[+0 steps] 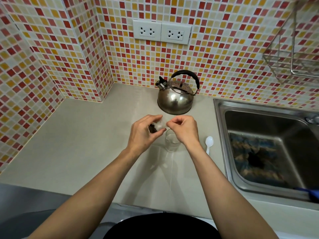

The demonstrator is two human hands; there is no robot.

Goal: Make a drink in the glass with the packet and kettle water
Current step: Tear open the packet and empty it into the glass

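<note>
My left hand [144,133] grips a small clear packet [158,125] with dark powder at its lower end. My right hand [184,130] pinches the packet's upper right corner. Both hands hover just above a clear glass [170,143] that stands upright on the beige counter; my right hand hides part of its rim. Behind the hands, near the tiled wall, sits a steel kettle [175,98] with a black handle and its spout pointing left. A white plastic spoon [208,144] lies on the counter to the right of the glass.
A steel sink [222,121] fills the right side, with a patterned cloth [255,156] in its basin and a tap [312,119] at the far right. A wire rack [291,54] hangs on the right wall. Two wall sockets [162,31] are above the kettle.
</note>
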